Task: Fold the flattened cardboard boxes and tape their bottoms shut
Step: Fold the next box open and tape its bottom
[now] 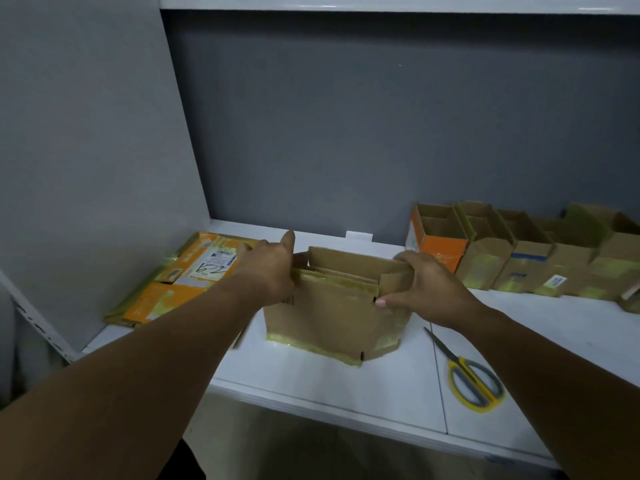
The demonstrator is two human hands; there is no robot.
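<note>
Brown cardboard box: stands upright at the middle of the white desk, part-opened, with old yellowish tape along its lower edge and rim.
Left hand: clamped on the box's upper left edge, thumb raised.
Right hand: clamped on the upper right corner, thumb on the near face, fingers over the rim.
Likely step: squaring the box open, before its bottom flaps are closed.
Stack of flattened orange and brown boxes: lies to the left by the grey wall, beyond the left hand.
Row of opened cardboard boxes: stands at the right rear, well apart from the held box.
Yellow-and-grey-handled scissors: lie on the desk to the right, blade tips near the box's lower right corner.
Tape roll: none seen.
Risk, collapse: uneven squeezing could skew the box back flat, since the worn creases look soft.
Risk, tearing: old tape residue may hold flaps together, and a hard pull could rip them.
Risk, scissors: sliding the box rightward could knock them.
</note>
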